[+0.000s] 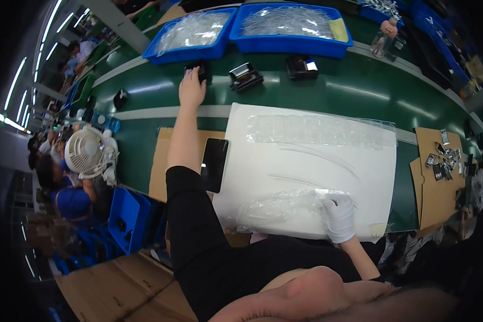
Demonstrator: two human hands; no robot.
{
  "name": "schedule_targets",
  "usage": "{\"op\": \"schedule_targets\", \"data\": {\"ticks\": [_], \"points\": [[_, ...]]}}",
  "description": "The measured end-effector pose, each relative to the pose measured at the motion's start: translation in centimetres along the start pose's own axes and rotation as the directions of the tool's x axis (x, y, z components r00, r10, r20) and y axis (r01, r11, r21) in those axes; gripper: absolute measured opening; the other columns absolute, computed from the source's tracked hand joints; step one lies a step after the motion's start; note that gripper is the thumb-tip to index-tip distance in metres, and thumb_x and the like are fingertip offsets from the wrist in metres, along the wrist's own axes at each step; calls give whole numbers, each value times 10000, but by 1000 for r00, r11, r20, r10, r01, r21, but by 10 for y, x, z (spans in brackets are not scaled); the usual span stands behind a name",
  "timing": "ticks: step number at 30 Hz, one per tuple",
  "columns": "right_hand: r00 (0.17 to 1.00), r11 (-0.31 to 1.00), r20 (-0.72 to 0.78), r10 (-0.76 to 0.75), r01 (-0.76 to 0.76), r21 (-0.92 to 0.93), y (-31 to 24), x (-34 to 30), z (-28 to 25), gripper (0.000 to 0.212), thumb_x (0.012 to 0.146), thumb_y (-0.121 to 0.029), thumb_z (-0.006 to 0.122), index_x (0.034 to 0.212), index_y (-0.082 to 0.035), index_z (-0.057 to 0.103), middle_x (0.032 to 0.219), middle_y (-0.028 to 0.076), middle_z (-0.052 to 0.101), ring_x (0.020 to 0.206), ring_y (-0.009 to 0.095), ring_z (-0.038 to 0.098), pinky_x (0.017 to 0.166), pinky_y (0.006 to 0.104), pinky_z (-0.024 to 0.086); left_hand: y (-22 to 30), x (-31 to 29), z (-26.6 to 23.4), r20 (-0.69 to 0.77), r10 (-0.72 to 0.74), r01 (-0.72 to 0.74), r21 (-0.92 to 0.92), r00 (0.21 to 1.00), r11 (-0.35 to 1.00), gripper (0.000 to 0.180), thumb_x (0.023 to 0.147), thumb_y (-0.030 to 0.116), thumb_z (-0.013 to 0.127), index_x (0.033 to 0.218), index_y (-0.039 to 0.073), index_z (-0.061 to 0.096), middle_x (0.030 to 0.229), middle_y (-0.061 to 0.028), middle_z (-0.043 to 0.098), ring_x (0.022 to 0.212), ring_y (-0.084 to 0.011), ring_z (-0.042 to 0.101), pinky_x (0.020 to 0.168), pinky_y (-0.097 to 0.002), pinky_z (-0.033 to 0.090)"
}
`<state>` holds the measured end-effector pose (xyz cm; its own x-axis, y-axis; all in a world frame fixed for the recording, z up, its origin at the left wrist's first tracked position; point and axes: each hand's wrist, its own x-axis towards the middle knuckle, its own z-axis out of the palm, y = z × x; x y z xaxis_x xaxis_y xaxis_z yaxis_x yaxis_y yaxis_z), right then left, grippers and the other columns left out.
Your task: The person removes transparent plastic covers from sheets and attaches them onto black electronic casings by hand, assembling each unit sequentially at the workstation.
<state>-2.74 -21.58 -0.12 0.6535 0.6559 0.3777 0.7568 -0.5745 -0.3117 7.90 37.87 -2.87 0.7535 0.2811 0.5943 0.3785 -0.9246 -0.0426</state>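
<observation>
My bare left hand [192, 89] reaches far forward to the green conveyor belt, its fingers on a small black box-shaped part [203, 72] that they partly cover. My right hand [338, 218], in a white glove, is closed with bent fingers at the end of a crinkled clear plastic film [282, 208] near the front of the white sheet [311, 163]. To the right of my left hand, a black part with a shiny clear face [246, 77] and another black part [302, 68] sit on the belt.
Two blue bins [290, 32] of clear strips stand behind the belt. A dark phone [215, 165] lies by the white sheet's left edge. Cardboard [440, 177] with small metallic pieces [448, 158] is at right; a white fan [86, 152] and a seated person [74, 201] are at left.
</observation>
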Motion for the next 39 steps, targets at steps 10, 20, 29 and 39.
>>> {"op": "schedule_targets", "data": {"ticks": [10, 20, 29, 39], "points": [[981, 969, 123, 150, -171, 178, 8, 0, -4, 143, 839, -170, 744, 832, -80, 634, 900, 82, 587, 763, 282, 530, 728, 383, 480, 41, 13, -86, 298, -156, 246, -295, 942, 923, 271, 870, 154, 720, 1136, 105, 704, 1039, -44, 724, 898, -279, 684, 849, -362, 527], [987, 962, 35, 160, -164, 220, 14, 0, 0, 157, 853, -172, 737, 794, -76, 628, 788, 74, 574, 695, 283, 529, 693, 380, 472, 171, 5, -202, 822, 125, 74, -198, 555, 977, 205, 882, 250, 742, 872, 47, 713, 852, -70, 688, 762, -244, 652, 730, -335, 520], [984, 960, 44, 173, -178, 218, 10, -8, -2, 127, 825, -135, 745, 837, -59, 644, 836, 74, 621, 761, 278, 570, 747, 375, 480, 213, 61, 4, 265, 293, -309, 20, 918, 951, 175, 911, 191, 667, 1022, 57, 650, 890, -104, 731, 817, -323, 704, 770, -382, 543], [926, 847, 6, 377, -348, 401, 33, -17, -17, 141, 872, -158, 694, 839, -25, 661, 801, 88, 625, 715, 289, 559, 723, 380, 467, 305, -26, -153, 449, 520, -335, -428, 727, 839, 424, 868, 221, 746, 1180, 27, 535, 1040, -155, 665, 946, -346, 654, 855, -404, 513]]}}
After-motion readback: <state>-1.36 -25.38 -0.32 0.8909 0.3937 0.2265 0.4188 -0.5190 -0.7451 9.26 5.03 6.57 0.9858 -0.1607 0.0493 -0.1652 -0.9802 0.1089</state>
